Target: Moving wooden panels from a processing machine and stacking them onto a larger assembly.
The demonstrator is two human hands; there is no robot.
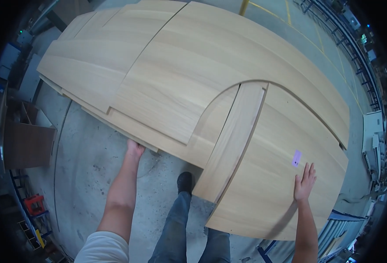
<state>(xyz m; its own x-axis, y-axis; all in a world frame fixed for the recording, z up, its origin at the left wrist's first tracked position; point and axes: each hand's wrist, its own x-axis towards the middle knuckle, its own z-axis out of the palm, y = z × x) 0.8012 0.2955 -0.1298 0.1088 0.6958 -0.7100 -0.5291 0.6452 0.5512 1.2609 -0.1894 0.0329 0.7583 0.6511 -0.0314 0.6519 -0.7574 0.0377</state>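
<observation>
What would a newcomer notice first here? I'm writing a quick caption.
A stack of pale wooden panels fills the middle. The left hand grips its near edge, and the right hand lies flat on the nearest panel beside a small purple label.

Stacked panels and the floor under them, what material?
Panels: look like light wood-grain board, probably veneered or laminated sheet; long straight grain, thin flat edges, matte face. A small purple label sits by the right hand. Floor: grey concrete, seemingly bare, scuffed and stained.
</observation>
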